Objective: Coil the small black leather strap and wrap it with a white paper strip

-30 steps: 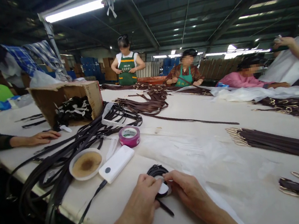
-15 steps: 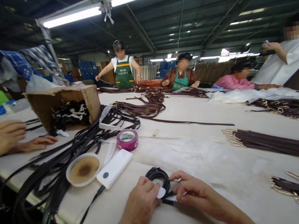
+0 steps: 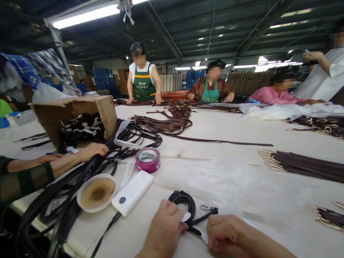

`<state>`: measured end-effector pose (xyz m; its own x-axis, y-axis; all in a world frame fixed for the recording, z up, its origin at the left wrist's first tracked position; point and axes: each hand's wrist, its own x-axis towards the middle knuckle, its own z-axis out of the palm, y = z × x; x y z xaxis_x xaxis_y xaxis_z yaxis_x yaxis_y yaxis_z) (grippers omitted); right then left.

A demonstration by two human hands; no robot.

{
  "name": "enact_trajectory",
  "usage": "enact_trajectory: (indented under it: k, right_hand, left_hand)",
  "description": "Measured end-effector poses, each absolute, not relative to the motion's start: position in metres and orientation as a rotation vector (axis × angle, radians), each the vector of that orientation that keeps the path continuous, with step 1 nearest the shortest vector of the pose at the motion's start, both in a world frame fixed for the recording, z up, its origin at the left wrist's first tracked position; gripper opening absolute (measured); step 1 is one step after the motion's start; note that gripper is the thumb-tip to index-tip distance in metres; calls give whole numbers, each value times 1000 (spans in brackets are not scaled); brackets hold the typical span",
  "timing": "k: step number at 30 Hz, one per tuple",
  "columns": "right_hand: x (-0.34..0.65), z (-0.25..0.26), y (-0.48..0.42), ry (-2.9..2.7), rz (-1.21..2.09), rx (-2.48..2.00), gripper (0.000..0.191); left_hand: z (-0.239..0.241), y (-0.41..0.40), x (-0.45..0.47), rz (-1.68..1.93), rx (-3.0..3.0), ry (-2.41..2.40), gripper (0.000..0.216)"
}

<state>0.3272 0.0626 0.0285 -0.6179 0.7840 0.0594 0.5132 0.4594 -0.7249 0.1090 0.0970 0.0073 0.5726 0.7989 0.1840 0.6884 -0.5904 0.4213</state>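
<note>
Left hand: the left hand lies on the white table near its front edge, fingers curled together on a small white tag and on the coiled black strap.
Right hand: the right hand rests just right of the left one, fingers bent and pinched on a white strip at the strap's loose end.
Strap: rolled in a small coil just beyond the left hand's fingertips; a short tail with a metal clip points right, between the two hands.
Near the hands: a white power bank, a shallow dish with brown paste and a roll of pink tape lie to the left and beyond.
Left side: a co-worker's hand in a dark striped sleeve rests on a heap of black straps in front of a tipped cardboard box.
Right side: bundles of brown straps with gold buckles lie well apart from the hands.
Far end: other people work at the same table.
</note>
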Motion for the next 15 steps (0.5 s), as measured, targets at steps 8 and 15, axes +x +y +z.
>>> enact_trajectory:
  k: [8,15]
  right_hand:
    - [301,22,56,-2389,848,-861,27]
    - [293,5,59,-1475,1259,-1105,31]
  left_hand:
    - [-4,97,116,509,2505,1356,6]
    - [-1,95,114,573,2512,1277,13]
